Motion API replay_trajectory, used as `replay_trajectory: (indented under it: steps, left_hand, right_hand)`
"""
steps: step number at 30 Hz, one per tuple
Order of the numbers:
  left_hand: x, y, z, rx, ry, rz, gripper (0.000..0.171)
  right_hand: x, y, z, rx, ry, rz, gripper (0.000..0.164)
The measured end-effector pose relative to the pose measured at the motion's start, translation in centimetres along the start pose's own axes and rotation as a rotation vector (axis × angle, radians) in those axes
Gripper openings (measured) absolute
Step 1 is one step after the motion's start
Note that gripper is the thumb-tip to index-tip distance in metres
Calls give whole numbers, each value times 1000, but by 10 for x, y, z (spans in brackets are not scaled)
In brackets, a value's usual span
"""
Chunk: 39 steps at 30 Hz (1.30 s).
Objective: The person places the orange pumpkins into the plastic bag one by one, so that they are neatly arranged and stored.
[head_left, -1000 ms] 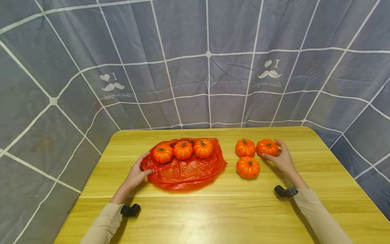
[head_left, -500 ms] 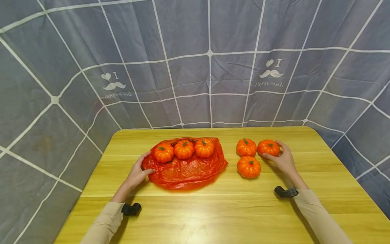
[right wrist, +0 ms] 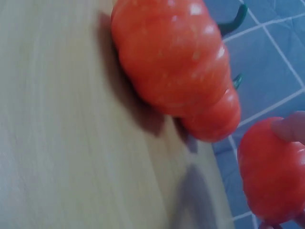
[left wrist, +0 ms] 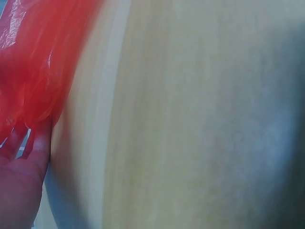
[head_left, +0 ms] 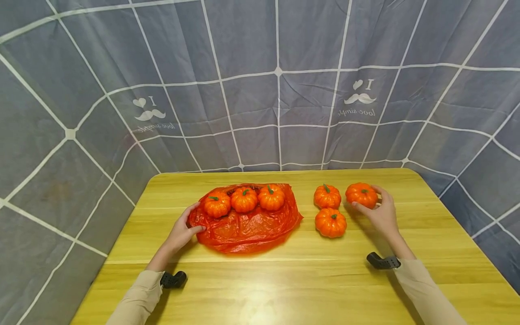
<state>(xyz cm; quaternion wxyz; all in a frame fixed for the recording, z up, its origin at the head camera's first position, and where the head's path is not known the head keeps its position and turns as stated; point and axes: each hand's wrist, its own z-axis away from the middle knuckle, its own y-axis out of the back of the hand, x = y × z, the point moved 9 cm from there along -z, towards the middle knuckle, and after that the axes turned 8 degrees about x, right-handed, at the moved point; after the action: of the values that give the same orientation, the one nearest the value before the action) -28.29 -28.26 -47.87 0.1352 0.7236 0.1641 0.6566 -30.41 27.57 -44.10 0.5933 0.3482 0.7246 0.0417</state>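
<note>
My right hand [head_left: 383, 215] grips a small orange pumpkin [head_left: 361, 195] between thumb and fingers. In the right wrist view that held pumpkin [right wrist: 271, 171] is raised off the table, its shadow falling below. Just left of it sit two more pumpkins, a rear one [head_left: 327, 197] and a front one [head_left: 331, 222]. My left hand [head_left: 181, 231] holds the left end of a red plastic bag [head_left: 252, 232], thumb on top and fingers at its far side. In the left wrist view the fingers [left wrist: 42, 143] reach under the bag's edge. Three pumpkins [head_left: 243, 200] lie in a row on the bag.
The wooden table [head_left: 260, 289] has a rounded back edge. A grey curtain [head_left: 252, 104] with a white grid hangs close behind it and along both sides. Black wrist cameras sit on the left [head_left: 174, 280] and right [head_left: 383, 261] wrists.
My right hand has lifted its pumpkin off the table and shifted it slightly right, away from the other two. The left hand and the bag look unchanged.
</note>
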Motion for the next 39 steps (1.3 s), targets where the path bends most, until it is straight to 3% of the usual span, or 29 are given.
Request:
replay_trajectory:
  steps: [13,26,39]
  left_hand:
    - [-2,0,2,-10,18,43,75]
    - [-2,0,0,-14,21,64,76]
    - [-1,-1,2,-17,-3,80,76]
  right_hand:
    - [-46,5,20,155,91,-95,73]
    - [-87,-26,43,145,200,-218,73]
    - [-117,-81,66,23,209,-300,73]
